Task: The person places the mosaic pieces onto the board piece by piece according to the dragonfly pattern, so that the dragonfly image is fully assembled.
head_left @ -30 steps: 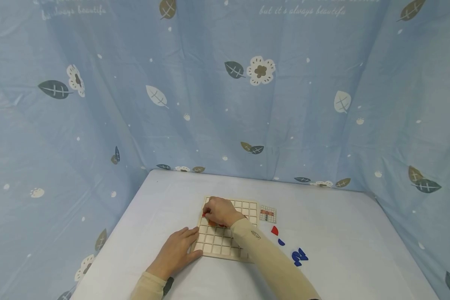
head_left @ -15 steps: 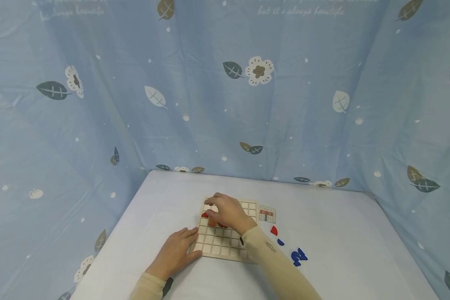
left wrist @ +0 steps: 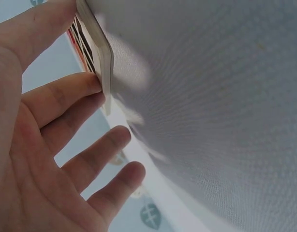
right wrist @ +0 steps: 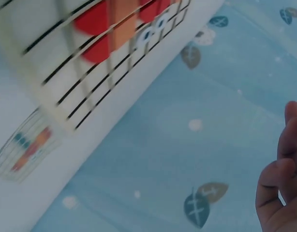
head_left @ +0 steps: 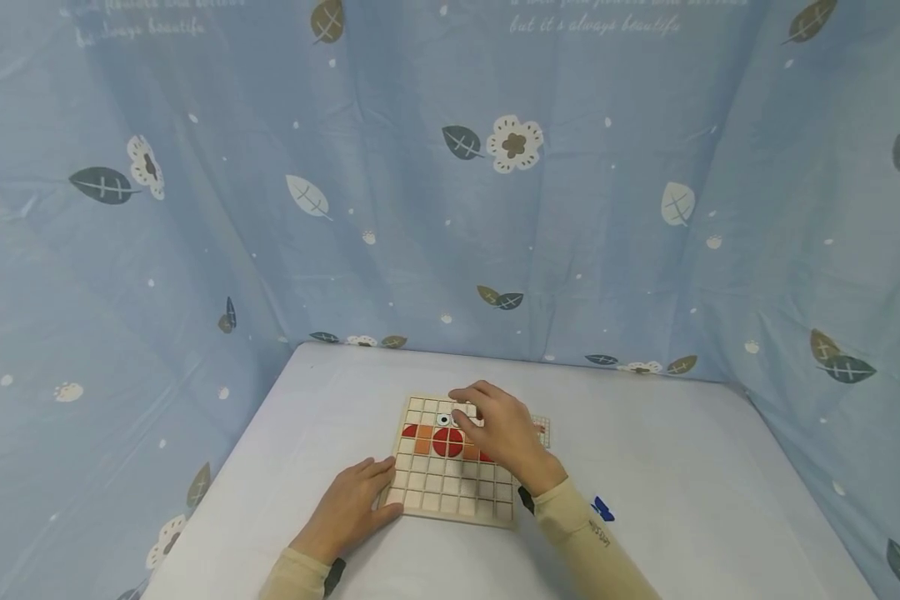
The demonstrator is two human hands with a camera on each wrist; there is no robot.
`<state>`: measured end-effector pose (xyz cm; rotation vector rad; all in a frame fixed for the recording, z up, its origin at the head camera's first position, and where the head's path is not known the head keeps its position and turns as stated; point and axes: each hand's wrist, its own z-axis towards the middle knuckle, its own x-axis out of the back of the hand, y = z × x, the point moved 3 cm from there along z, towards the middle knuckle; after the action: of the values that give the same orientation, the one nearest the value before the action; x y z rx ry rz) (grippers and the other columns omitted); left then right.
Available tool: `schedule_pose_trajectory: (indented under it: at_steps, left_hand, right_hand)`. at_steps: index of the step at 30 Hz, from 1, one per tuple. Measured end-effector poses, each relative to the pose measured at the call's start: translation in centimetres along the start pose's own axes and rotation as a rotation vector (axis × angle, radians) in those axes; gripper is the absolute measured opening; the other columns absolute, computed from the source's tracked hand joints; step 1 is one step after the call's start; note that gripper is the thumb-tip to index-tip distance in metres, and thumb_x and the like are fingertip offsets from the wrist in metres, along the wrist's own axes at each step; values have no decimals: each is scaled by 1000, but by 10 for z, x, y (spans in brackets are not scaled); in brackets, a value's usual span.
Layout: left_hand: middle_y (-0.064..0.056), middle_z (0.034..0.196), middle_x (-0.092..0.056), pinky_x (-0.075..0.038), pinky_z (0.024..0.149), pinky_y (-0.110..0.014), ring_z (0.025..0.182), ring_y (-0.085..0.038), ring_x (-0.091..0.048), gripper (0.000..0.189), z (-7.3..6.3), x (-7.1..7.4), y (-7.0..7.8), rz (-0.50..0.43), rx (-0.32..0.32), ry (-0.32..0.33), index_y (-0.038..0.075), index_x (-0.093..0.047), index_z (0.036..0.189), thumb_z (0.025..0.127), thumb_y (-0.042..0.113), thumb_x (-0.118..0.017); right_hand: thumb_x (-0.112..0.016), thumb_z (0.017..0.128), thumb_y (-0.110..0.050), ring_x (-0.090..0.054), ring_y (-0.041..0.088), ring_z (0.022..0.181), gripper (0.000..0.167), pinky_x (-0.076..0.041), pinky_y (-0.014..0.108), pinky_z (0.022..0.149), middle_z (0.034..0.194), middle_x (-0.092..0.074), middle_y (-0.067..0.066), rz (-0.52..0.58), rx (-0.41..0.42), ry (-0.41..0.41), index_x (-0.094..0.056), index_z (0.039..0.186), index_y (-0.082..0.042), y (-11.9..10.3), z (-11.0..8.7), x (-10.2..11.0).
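My left hand rests at the left edge of a wooden grid board; in the left wrist view its straight thumb and forefinger touch the board's rim. Over the board's right side hovers my right hand, fingers loosely bent and apart, holding nothing. Set in the grid are a red circle of several pieces, an orange piece, a red quarter-round piece and an eye tile. The right wrist view shows a second eye tile and more red pieces. My right hand hides part of the row.
A small pattern card lies just right of the board, partly behind my right hand in the head view. Blue pieces lie on the white table, beside my right sleeve. A blue patterned curtain stands behind the table.
My right hand has lifted from the board's upper left and moved right, uncovering the red circle and an eye tile. Its arm now covers the loose red piece. The left hand stays put.
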<state>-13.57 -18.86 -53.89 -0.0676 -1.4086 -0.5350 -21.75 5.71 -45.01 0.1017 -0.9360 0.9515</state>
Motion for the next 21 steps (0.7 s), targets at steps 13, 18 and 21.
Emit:
schedule_pose_trajectory:
  at_steps: [13, 18, 21]
  left_hand:
    - [-11, 141, -61, -44, 109, -55, 130, -38, -55, 63, 0, -1, -2, 1, 21, -8, -1, -66, 130, 86, 43, -79]
    - [-12, 140, -61, -44, 109, -55, 129, -39, -55, 64, 1, -3, -2, -11, 9, 2, -2, -66, 130, 87, 43, -78]
    - [-13, 140, -61, -44, 108, -55, 128, -39, -56, 63, 0, -3, -2, -8, 1, 11, -2, -66, 130, 87, 42, -78]
  right_hand:
    - [-82, 86, -22, -50, 4, 68, 32, -44, 18, 51, 101, -67, -7, -141, -151, -33, -74, 117, -18, 56, -51, 38]
    - [-83, 86, -27, -49, 5, 68, 41, -41, 19, 49, 100, -69, -3, -206, -280, -105, -71, 124, -16, 73, -74, 47]
    - [-82, 86, -28, -50, 7, 66, 47, -44, 22, 51, 101, -69, -2, -232, -365, -187, -68, 128, -15, 79, -86, 47]
